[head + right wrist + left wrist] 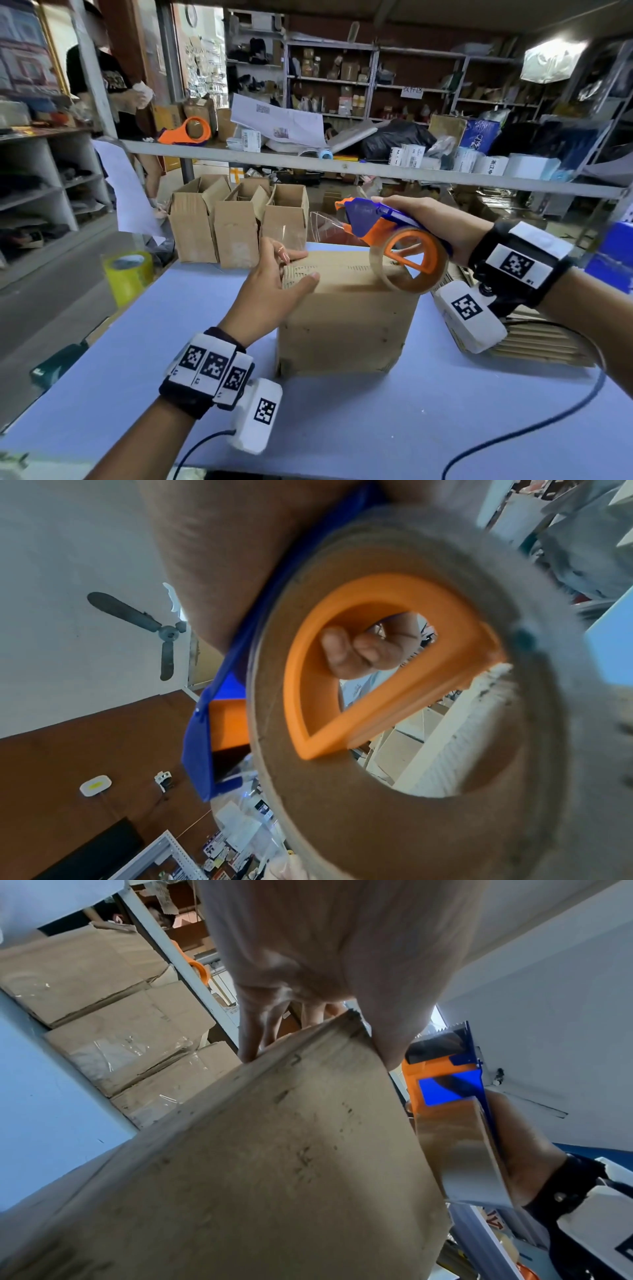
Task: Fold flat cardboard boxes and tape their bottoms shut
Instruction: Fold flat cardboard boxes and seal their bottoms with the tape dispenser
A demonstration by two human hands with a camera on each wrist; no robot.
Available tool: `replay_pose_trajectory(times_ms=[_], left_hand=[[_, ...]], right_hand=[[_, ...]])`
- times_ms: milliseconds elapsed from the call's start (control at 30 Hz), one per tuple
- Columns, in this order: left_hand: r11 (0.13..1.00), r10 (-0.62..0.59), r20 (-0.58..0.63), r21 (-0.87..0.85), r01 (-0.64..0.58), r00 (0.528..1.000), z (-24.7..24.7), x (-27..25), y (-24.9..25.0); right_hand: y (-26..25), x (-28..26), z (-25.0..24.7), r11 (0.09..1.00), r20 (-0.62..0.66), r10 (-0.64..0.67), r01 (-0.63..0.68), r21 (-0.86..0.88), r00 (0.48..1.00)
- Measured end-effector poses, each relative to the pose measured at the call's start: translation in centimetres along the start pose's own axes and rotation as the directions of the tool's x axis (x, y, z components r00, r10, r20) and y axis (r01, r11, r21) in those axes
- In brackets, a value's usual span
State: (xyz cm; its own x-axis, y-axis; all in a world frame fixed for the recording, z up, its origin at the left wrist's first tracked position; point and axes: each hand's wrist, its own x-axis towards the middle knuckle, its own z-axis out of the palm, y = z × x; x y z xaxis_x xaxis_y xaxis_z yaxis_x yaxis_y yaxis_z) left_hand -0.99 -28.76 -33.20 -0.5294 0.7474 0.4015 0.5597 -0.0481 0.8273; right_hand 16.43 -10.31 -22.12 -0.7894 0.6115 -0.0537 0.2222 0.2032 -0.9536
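Observation:
A folded cardboard box [346,318] stands on the blue table [137,359], closed flaps facing up. My left hand [294,269] holds its top left corner, thumb on the near edge and fingers along the far edge; in the left wrist view the box [274,1150] has its corner wedged between thumb and fingers [253,1031]. My right hand [411,214] grips a blue and orange tape dispenser [380,222] above the box's right side. Its clear tape roll [411,263] hangs just over the box top. A loose strip of tape [325,222] trails left from the blade. The right wrist view is filled by the roll [411,818].
Three folded boxes [236,222] stand open-topped at the table's far edge. A yellow tape roll [127,274] sits off the left side. Flat cardboard [534,342] is stacked at the right. A shelf rail [342,164] with another orange dispenser [186,132] crosses overhead; a person [113,85] stands behind.

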Motion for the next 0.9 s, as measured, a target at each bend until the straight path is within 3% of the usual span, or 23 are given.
replay_pose_trajectory(times_ms=[133, 300, 533, 700, 900], left_hand=[[1.000, -0.020, -0.012, 0.003, 0.020, 1.000, -0.1, 0.2, -0.3], [0.998, -0.039, -0.031, -0.043, 0.038, 0.999, 0.0, 0.3, -0.5], [0.993, -0.081, 0.015, -0.082, 0.082, 0.997, -1.0, -0.1, 0.2], [0.886, -0.259, 0.039, -0.388, 0.253, 0.965, -4.4, 0.7, -0.9], [0.943, -0.309, 0.024, -0.126, 0.309, 0.951, -4.6, 1.3, -2.6]], right_hand=[[-1.6, 0.1, -0.7, 0.995, -0.064, -0.087, 0.083, -0.059, 0.994], [-3.4, 0.7, 0.3, 0.932, -0.084, -0.322, 0.299, -0.205, 0.943], [0.6, 2.9, 2.5, 0.848, -0.011, -0.435, 0.406, -0.342, 0.900], [2.4, 3.3, 1.6, 0.876, -0.079, -0.447, 0.417, -0.244, 0.891], [2.2, 3.2, 2.1, 0.850, -0.042, -0.452, 0.416, -0.324, 0.891]])
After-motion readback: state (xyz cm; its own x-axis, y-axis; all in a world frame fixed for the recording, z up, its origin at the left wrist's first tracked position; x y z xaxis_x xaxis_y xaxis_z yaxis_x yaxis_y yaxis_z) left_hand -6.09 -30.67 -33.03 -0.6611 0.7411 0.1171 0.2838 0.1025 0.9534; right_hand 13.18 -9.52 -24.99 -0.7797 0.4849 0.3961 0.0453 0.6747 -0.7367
